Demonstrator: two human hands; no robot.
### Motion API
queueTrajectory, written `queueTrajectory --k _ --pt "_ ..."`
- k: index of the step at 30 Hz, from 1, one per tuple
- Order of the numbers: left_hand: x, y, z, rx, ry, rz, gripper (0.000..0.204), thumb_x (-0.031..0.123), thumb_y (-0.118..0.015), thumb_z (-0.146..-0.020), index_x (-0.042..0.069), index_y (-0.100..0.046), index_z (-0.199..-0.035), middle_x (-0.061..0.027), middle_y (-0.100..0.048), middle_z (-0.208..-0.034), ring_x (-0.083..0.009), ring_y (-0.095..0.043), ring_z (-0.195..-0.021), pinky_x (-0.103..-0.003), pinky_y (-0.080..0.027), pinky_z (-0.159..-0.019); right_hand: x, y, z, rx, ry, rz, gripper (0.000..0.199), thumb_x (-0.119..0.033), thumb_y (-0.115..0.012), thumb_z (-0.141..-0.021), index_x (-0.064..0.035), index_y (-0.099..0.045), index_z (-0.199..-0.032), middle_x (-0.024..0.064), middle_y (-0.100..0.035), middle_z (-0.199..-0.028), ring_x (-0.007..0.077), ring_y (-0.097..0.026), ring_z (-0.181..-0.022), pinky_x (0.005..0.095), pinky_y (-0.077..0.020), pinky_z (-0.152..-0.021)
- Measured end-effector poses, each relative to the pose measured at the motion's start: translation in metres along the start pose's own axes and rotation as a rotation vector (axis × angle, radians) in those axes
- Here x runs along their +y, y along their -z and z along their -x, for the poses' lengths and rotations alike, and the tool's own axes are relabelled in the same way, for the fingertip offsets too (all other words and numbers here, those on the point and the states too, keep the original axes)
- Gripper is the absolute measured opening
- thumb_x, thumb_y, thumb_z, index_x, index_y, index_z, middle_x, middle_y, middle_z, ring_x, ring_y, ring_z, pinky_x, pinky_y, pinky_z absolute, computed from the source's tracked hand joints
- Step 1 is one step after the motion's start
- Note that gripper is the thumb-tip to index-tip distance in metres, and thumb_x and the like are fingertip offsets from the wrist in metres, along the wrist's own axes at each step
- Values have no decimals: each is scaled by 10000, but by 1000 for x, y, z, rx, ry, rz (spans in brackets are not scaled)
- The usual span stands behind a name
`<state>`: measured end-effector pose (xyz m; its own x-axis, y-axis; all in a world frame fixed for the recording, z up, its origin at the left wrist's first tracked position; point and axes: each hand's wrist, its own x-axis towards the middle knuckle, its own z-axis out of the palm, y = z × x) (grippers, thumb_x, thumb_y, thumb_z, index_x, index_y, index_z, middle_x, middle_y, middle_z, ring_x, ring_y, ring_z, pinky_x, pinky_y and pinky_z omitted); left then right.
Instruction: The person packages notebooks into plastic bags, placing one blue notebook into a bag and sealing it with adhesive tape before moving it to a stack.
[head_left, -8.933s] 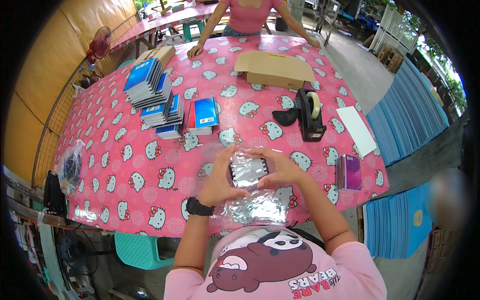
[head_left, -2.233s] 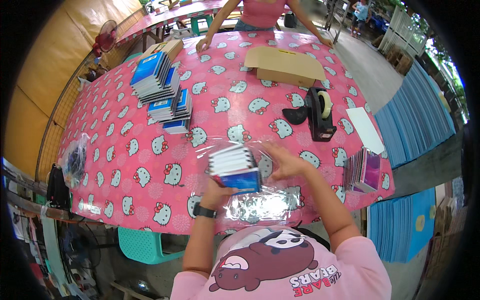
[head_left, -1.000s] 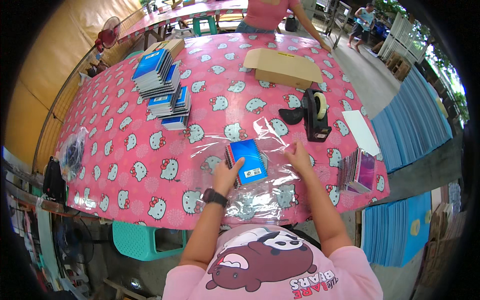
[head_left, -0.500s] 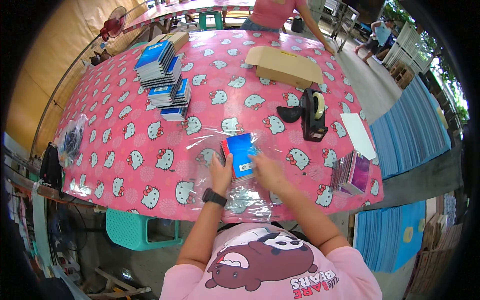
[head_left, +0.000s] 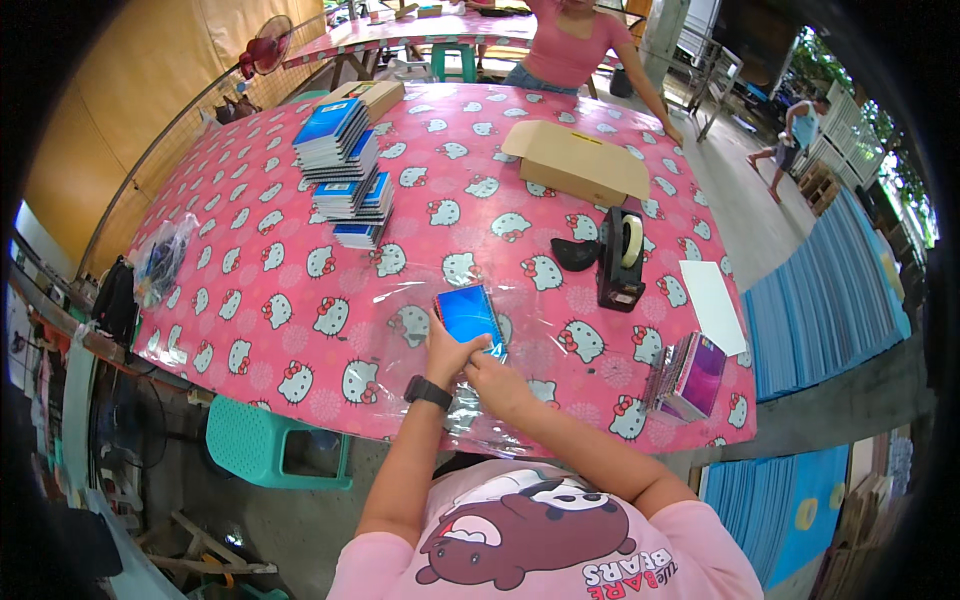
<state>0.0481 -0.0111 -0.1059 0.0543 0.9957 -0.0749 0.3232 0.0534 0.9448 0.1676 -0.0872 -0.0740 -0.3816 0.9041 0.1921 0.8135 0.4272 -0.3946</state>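
A small stack of spiral notebooks with a blue cover lies on a clear plastic sheet near the table's front edge. My left hand, with a dark watch on its wrist, grips the notebooks at their lower left, its thumb across the cover. Against that thumb, at the notebooks' lower edge, my right hand is closed. Its fingertips are partly hidden, so what they pinch cannot be made out. Crinkled plastic spreads below both hands toward the table edge.
Blue notebooks are piled at the back left. A cardboard box, black tape dispenser, white card and purple notebooks occupy the right. A bag of clear plastic sits far left. Another person stands beyond the table.
My right hand has moved from the notebooks' right side down to their lower edge, beside my left thumb. That thumb now lies across the cover. The whole view has shifted a little.
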Motion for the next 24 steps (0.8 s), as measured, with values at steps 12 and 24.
queueTrajectory --k 12,24 --pt "-10 -7 -1 11 -141 54 897 186 -765 -707 24 -195 -1380 -187 -503 -1226 -269 -557 -1063 -369 -479 -881 88 38 -151 164 -420 -174 497 -303 -704 -734 11 -560 -1091 219 -632 -952 367 -610 -922 423 -479 -801" --pt "-21 8 5 -124 -137 312 993 138 -789 -619 -5 -168 -1380 -196 -475 -1227 -298 -485 -1126 -396 -404 -938 87 -26 -70 140 -572 -702 454 -181 -616 -832 29 -486 -1213 189 -617 -1069 255 -602 -983 364 -467 -842"
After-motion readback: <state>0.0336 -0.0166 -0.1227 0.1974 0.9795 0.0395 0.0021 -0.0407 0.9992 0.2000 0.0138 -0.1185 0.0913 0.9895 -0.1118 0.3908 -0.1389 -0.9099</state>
